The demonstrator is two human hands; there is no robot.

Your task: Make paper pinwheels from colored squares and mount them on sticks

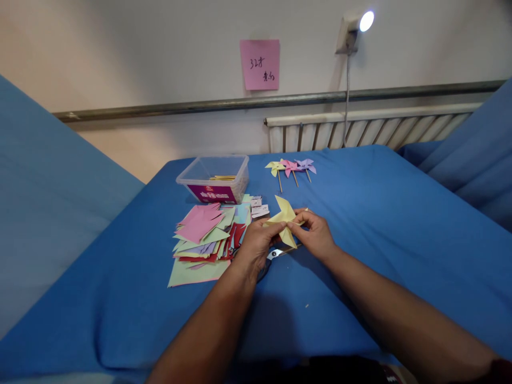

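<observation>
A yellow paper pinwheel [283, 215] is held above the blue cloth between both hands. My left hand [256, 246] pinches its left and lower side, fingers closed on the paper. On the right side, my right hand [316, 232] is closed on it too, with a thin wooden stick showing by the fingers. Scissors [276, 254] lie on the cloth just under the hands, partly hidden by my left hand.
A pile of coloured paper squares [204, 240] lies left of the hands. Behind it stands a clear plastic box [216, 178] with sticks inside. Three finished pinwheels [291, 167] lie further back. The blue-covered table [360, 240] meets a wall with a radiator [368, 130].
</observation>
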